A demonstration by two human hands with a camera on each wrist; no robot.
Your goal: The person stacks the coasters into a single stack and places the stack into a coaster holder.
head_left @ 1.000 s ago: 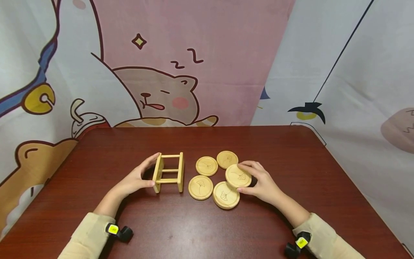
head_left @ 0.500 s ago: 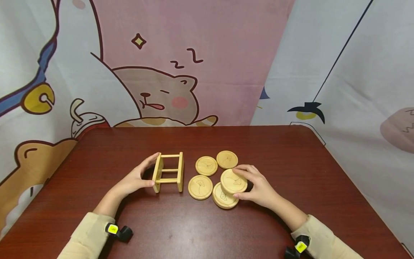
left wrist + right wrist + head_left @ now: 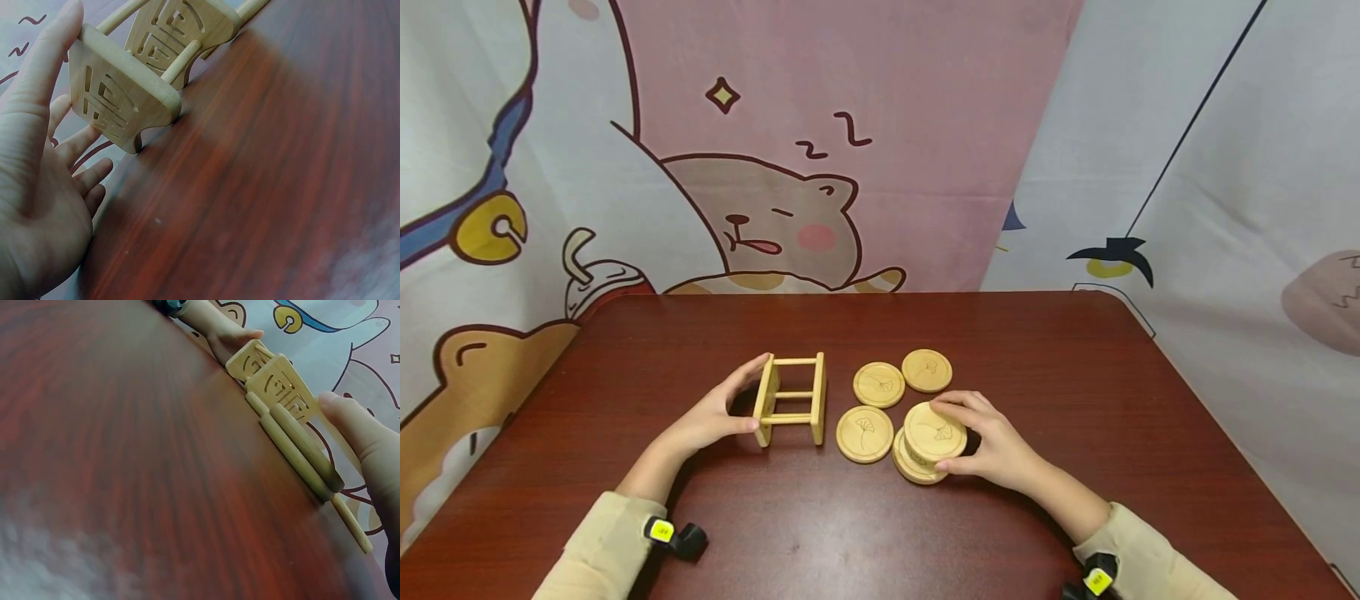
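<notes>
My left hand (image 3: 718, 414) grips the left end panel of a wooden coaster holder (image 3: 817, 400), thumb at the near edge and fingers at the far edge. In the left wrist view the holder's cut-out panel (image 3: 119, 94) stands upright on the table. My right hand (image 3: 1000, 437) holds a round wooden coaster (image 3: 935, 432) by its rim, between thumb and fingers. This coaster is over a small stack of coasters (image 3: 917, 473), covering most of it; the right wrist view shows the stack's edges (image 3: 300, 456). Whether the held coaster touches the stack, I cannot tell.
Three more coasters lie flat between the holder and the stack: one near left (image 3: 865, 434), one far left (image 3: 879, 384), one far right (image 3: 927, 370). All rest on a dark red-brown table (image 3: 850, 533). A cartoon-printed cloth (image 3: 925, 167) hangs behind.
My right hand has brought its coaster left and nearer to me, from the stack's far right edge to over the stack. The left hand and the holder have stayed still.
</notes>
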